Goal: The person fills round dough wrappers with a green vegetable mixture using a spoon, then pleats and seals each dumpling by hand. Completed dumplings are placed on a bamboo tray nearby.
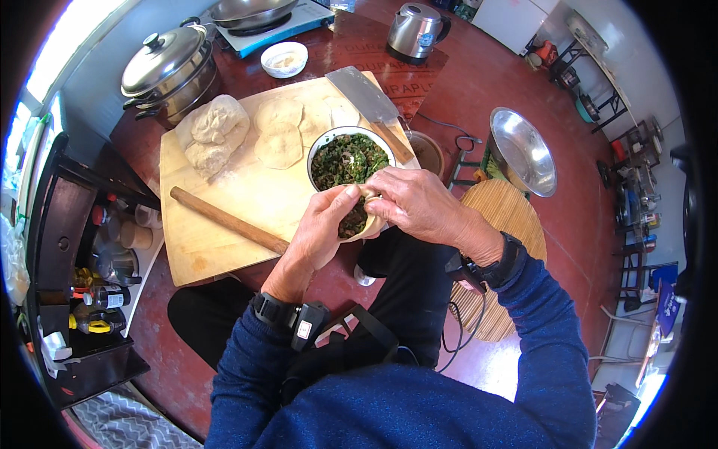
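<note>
A round dough wrapper [374,225] with dark green and brown filling [353,219] inside sits in my left hand [322,221], which cups it from below and the side. Fingers of my right hand [418,196] pinch the wrapper's upper edge into folds; the filling still shows through the opening. Just beyond both hands stands a white bowl [312,163] of chopped greens and minced filling. Several flat dough rounds [279,147] overlap on the wooden board [224,247] behind it. A wooden rolling pin [229,220] lies to the left of my left hand.
A dough lump [213,132] rests on the board's far left. Across its right corner lies a cleaver [364,98]. Beyond are a steel pot [168,67], a small bowl [284,60] and a kettle [416,32]. At right are a steel basin [524,151] and a round slatted mat [505,224].
</note>
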{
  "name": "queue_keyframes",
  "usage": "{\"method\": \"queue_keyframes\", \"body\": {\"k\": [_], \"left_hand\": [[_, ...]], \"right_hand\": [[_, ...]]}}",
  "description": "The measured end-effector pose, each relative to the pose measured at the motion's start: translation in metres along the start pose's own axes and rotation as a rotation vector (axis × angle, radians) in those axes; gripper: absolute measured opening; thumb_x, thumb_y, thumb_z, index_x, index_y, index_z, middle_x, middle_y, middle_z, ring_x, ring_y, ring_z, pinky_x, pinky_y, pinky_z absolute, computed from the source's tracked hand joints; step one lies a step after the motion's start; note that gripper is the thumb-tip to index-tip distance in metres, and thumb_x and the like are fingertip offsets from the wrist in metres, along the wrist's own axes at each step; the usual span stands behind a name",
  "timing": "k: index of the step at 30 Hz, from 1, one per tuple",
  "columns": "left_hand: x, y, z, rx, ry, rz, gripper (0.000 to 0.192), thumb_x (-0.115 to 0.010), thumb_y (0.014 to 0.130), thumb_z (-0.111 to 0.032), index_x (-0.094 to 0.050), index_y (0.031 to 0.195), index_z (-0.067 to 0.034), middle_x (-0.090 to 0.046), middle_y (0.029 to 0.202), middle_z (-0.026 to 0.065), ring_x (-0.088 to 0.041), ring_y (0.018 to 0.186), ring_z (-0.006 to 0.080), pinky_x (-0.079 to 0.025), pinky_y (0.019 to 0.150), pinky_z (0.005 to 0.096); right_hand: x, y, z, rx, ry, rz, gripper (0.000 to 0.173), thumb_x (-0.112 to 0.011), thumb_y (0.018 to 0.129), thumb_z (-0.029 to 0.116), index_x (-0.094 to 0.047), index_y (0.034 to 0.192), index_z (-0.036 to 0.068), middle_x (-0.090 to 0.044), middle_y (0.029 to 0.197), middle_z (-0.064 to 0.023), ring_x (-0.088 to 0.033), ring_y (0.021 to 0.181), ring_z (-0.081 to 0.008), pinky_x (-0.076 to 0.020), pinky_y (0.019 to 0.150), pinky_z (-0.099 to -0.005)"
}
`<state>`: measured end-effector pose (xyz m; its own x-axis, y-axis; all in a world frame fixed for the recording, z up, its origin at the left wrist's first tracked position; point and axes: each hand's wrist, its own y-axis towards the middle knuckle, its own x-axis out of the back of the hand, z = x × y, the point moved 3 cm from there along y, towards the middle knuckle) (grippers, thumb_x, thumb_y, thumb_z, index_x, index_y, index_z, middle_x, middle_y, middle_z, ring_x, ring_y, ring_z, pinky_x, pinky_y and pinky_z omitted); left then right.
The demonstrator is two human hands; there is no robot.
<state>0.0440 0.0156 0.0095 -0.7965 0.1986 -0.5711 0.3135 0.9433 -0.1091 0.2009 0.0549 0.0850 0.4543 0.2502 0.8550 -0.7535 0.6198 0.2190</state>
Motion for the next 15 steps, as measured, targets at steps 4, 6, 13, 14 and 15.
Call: {"method": "queue_keyframes", "body": {"k": [4,6,13,14,15], "left_hand": [[0.001,0.001,-0.008,-0.029,0.017,-0.021,0.052,-0.033,0.108,-0.040,-0.056,0.128,0.003,-0.068,0.111,0.0144,-0.071,0.095,0.0266,-0.061,0.083,0.0411],[0.000,-0.003,-0.003,-0.044,-0.230,-0.103,0.051,-0.037,0.108,-0.040,-0.049,0.135,0.001,-0.065,0.118,0.0159,-0.069,0.099,0.0276,-0.059,0.086,0.0427],[-0.008,-0.006,0.030,-0.224,-0.499,-0.313,0.042,-0.051,0.104,-0.031,-0.046,0.139,-0.009,-0.061,0.126,0.0130,-0.064,0.110,0.0279,-0.056,0.093,0.0505],[-0.004,-0.005,0.030,-0.212,-0.450,-0.328,0.038,-0.051,0.104,-0.027,-0.048,0.137,-0.008,-0.062,0.123,0.0118,-0.065,0.108,0.0263,-0.057,0.091,0.0486],[0.000,-0.004,0.029,-0.184,-0.410,-0.362,0.034,-0.052,0.104,-0.024,-0.050,0.135,-0.008,-0.062,0.120,0.0106,-0.065,0.106,0.0248,-0.058,0.089,0.0467]], "right_hand": [[-0.002,-0.002,-0.002,-0.091,0.067,-0.076,0.021,-0.064,0.092,0.023,-0.059,0.093,0.002,-0.064,0.084,-0.0161,-0.065,0.081,-0.0375,-0.0507,0.069,-0.0445],[-0.004,-0.002,-0.002,-0.195,0.190,-0.161,0.019,-0.064,0.092,0.019,-0.059,0.090,0.002,-0.064,0.081,-0.0167,-0.065,0.078,-0.0373,-0.0505,0.068,-0.0431],[-0.032,-0.003,0.009,-0.391,0.428,-0.346,0.015,-0.067,0.090,0.011,-0.058,0.086,0.000,-0.065,0.079,-0.0149,-0.066,0.074,-0.0328,-0.0507,0.064,-0.0381],[-0.032,-0.001,0.011,-0.295,0.349,-0.340,0.013,-0.067,0.091,0.013,-0.060,0.089,0.002,-0.064,0.081,-0.0128,-0.066,0.075,-0.0319,-0.0516,0.062,-0.0388],[-0.030,0.000,0.014,-0.187,0.258,-0.325,0.012,-0.067,0.090,0.014,-0.061,0.090,0.003,-0.063,0.082,-0.0121,-0.066,0.075,-0.0316,-0.0519,0.062,-0.0391]]}}
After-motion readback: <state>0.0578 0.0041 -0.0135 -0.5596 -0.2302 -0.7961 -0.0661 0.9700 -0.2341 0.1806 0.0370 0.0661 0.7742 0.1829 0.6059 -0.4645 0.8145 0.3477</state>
